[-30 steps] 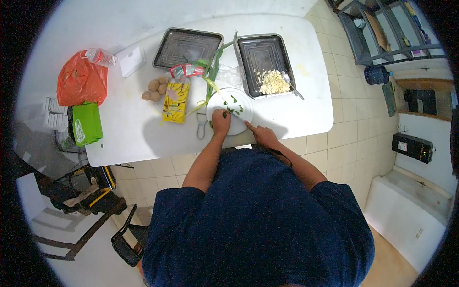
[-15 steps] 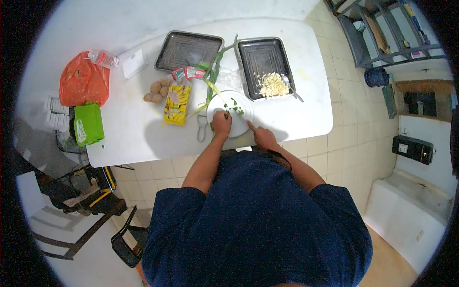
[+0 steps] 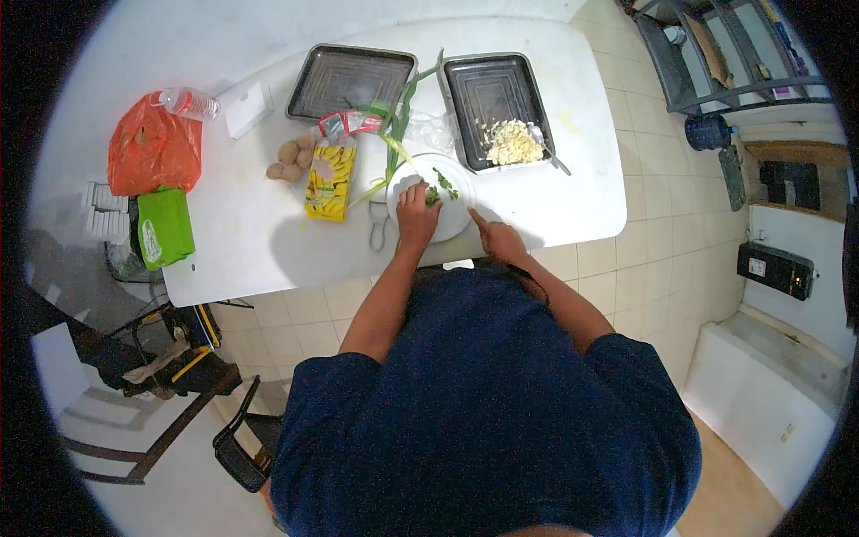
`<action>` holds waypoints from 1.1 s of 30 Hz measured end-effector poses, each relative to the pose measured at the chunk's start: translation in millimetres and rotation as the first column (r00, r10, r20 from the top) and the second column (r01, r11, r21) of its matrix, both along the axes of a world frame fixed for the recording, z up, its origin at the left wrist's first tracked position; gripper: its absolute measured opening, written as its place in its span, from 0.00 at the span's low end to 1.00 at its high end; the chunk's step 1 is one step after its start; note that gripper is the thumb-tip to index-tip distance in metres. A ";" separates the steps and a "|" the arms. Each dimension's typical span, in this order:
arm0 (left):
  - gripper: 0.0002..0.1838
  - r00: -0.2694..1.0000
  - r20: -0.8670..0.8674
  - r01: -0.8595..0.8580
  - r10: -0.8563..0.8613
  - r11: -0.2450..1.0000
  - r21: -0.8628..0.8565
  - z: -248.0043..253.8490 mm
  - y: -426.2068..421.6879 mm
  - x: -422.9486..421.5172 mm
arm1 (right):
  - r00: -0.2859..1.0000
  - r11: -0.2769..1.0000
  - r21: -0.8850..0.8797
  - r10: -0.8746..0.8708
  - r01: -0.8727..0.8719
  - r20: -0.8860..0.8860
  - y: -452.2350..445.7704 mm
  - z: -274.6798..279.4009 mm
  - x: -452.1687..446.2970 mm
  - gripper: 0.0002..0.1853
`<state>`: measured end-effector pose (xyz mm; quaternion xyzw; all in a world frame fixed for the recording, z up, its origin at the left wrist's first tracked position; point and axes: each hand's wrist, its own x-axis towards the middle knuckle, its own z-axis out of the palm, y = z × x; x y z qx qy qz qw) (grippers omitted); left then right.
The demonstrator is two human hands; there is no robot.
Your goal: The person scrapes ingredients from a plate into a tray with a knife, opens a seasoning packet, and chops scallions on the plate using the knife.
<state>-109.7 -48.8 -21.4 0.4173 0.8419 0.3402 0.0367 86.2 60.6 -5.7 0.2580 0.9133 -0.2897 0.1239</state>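
A round white plate [image 3: 452, 228] lies near the table's front edge with chopped green leaves [image 3: 446, 183] on it. My left hand [image 3: 417, 217] rests over the plate, fingers stretched out beside and partly on the greens. At the plate's right edge is my right hand [image 3: 503, 242], its index finger pointing toward the plate and the other fingers curled. Whatever those curled fingers hold is hidden. Long green onion stalks [image 3: 400, 125] reach from the plate toward the back. A grey-handled peeler-like tool [image 3: 378, 228] lies left of the plate.
Two dark baking trays [image 3: 353, 80] stand at the back; the right tray [image 3: 488, 85] holds pale crumbled food [image 3: 514, 143] and a spoon. Left are a yellow packet [image 3: 330, 183], brown round potato-like items [image 3: 288, 159], a red bag [image 3: 157, 148], a bottle [image 3: 190, 104] and a green bag [image 3: 165, 228].
My left hand has gone from closed to stretched-out fingers over the greens, which are now more gathered. The right hand has shifted slightly right. The camera view has tilted a little.
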 end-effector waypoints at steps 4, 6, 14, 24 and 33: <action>0.15 0.994 -0.004 0.106 -0.106 0.994 0.013 -19.1 -12.8 -3.8 | 1.000 1.000 -0.001 0.021 -0.021 -0.018 0.4 -2.9 0.7 0.35; 0.09 0.990 -0.002 0.142 -0.142 0.990 0.007 -26.9 -13.7 -4.4 | 0.999 0.999 -0.021 0.041 -0.042 -0.019 1.6 -1.4 0.1 0.34; 0.07 0.989 -0.036 0.135 -0.141 0.982 -0.131 -39.4 -8.4 -4.5 | 0.997 0.997 -0.043 0.064 -0.063 0.040 -1.1 1.0 -8.3 0.36; 0.09 0.982 0.000 0.183 -0.188 0.959 -0.216 -34.7 -8.9 -6.2 | 0.996 0.997 -0.008 0.077 -0.077 0.047 0.6 -3.7 -10.3 0.37; 0.12 0.972 -0.038 0.219 -0.232 0.953 -0.208 -37.4 -11.2 -8.9 | 0.998 0.998 -0.043 0.053 -0.051 0.045 1.1 -6.1 -15.4 0.39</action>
